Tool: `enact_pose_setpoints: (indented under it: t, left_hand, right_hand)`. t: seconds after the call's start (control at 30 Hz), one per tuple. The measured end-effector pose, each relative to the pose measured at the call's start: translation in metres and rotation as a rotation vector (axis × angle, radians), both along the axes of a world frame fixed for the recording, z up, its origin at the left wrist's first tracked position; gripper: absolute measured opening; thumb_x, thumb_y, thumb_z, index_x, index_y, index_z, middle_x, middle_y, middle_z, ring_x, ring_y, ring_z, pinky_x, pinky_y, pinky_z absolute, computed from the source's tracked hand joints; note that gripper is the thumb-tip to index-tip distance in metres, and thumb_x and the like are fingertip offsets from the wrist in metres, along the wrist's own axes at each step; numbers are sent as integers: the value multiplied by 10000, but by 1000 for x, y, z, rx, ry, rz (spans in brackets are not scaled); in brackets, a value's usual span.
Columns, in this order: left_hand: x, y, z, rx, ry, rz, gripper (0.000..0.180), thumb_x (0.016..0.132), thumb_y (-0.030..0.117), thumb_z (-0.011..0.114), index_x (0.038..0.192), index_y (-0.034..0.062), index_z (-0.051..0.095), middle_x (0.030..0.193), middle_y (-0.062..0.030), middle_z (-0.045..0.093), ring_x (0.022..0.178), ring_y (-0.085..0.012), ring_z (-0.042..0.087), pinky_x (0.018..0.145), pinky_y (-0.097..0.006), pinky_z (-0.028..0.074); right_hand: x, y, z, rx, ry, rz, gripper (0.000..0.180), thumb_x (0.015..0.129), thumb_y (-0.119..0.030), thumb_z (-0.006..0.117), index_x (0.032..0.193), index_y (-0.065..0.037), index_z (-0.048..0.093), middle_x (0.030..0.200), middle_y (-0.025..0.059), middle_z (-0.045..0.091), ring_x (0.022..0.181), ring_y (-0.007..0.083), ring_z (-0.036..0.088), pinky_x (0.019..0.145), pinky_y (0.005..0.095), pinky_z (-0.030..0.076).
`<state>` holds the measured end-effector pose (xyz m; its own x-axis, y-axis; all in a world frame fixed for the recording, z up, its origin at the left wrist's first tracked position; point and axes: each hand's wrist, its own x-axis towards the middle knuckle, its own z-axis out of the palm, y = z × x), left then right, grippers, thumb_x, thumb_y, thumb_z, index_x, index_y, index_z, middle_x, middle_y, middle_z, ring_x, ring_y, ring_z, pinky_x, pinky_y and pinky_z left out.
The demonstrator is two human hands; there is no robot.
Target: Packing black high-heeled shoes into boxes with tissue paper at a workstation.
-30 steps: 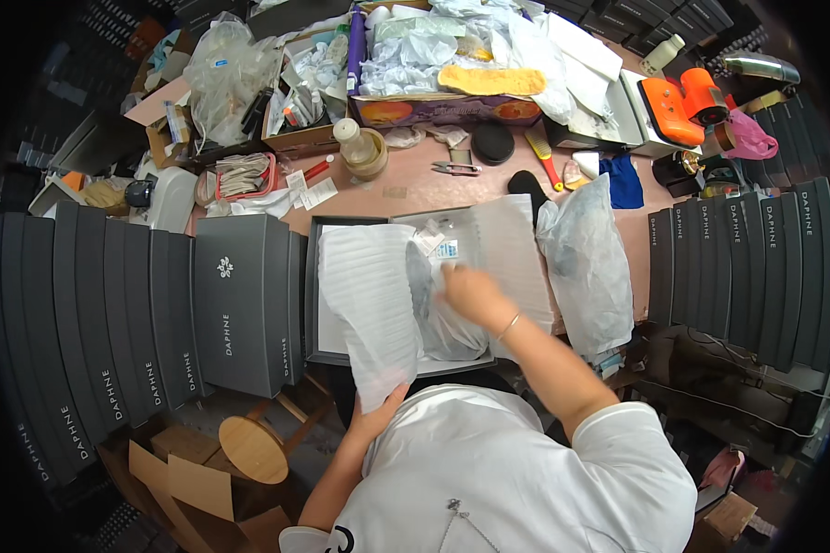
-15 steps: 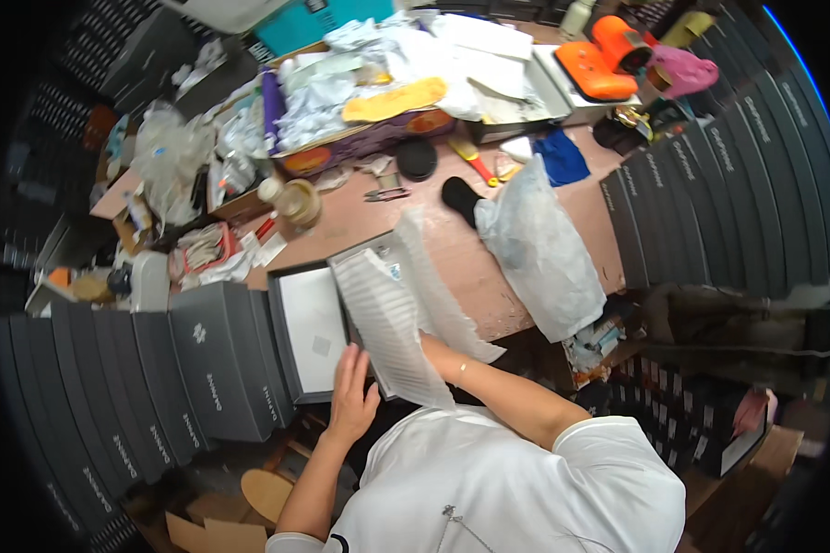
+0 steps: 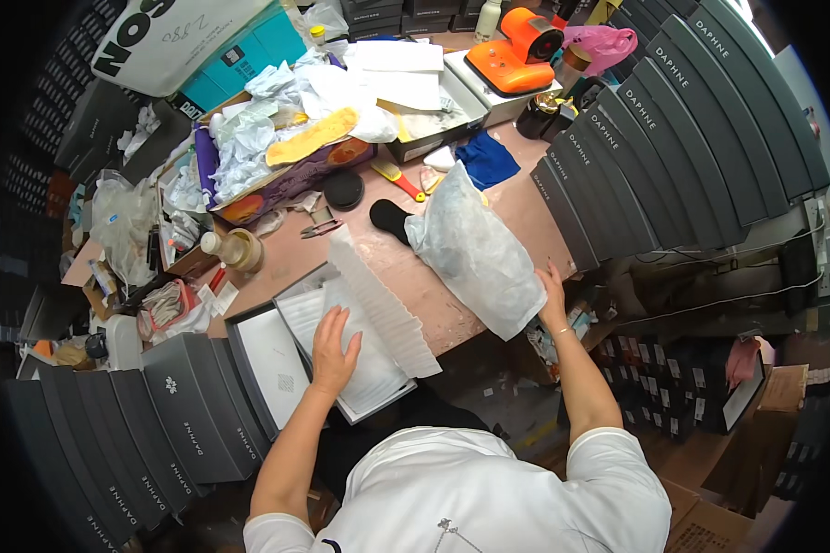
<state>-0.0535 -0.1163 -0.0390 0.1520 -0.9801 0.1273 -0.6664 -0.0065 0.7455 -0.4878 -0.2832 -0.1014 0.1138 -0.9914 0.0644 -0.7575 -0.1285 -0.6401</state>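
My left hand [image 3: 334,354] lies with fingers outstretched on ribbed white packing sheet [image 3: 369,382] inside a grey shoebox [image 3: 398,398]. One strip of that sheet [image 3: 383,300] hangs over the box's right side onto the table. Further right, my right hand [image 3: 551,297] is at the near end of a bulky thing in a translucent white wrapper [image 3: 484,258]. Its fingers are extended along the wrapper's edge. A black rounded end [image 3: 390,219] sticks out of the wrapper's far left; the rest inside is hidden. A white-lined box part [image 3: 269,359] adjoins the shoebox on the left.
Rows of dark grey shoeboxes stand at left [image 3: 189,405] and right [image 3: 655,138]. Behind lie a carton of crumpled paper [image 3: 286,184], nippers [image 3: 321,229], a black round tin [image 3: 344,191], a brush [image 3: 397,178], a blue cloth [image 3: 487,160] and an orange device [image 3: 512,55].
My right hand has left the packing sheet and moved right to the wrapped thing. The sheet now lies flatter in the box, with my left hand on it. The view has shifted.
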Motion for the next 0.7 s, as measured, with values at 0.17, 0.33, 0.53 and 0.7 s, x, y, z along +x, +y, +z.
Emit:
enact_pose_setpoints:
  t: [0.17,0.33,0.53,0.7]
  left_hand:
    - [-77,-57,32,112,-430,-406,480,872,257,589,1300,55,507,1399,-166,426,1341,-320,341,1105,-531,225]
    - [-82,-106,-4,700,1205,34,545,946,396,500,1382,76,435,1368,-165,469,1286,-262,428,1074,-463,309]
    - [-55,-48,42,168,2001,283,495,906,283,541,1339,59,458,1264,-147,529,1142,-249,541,1003,-355,395]
    - [8,44,54,-156,1334,670,412,825,119,622,1223,40,552,1189,-145,532,1089,-253,557,934,-332,443]
  right_hand:
    - [99,-78,118,-302,-183,221,276,811,-6,513,1073,6,599,956,211,648,897,349,631,777,358,481]
    - [210,-77,270,-343,-276,547,269,823,35,511,1069,-8,611,785,129,633,702,189,627,646,299,486]
    - [282,103,284,17,-533,1451,319,831,-28,605,1144,-53,550,886,114,553,837,310,578,748,383,484]
    - [260,169,153,1366,-926,1390,351,955,-206,533,1271,-58,491,1124,137,575,1025,254,577,941,381,459]
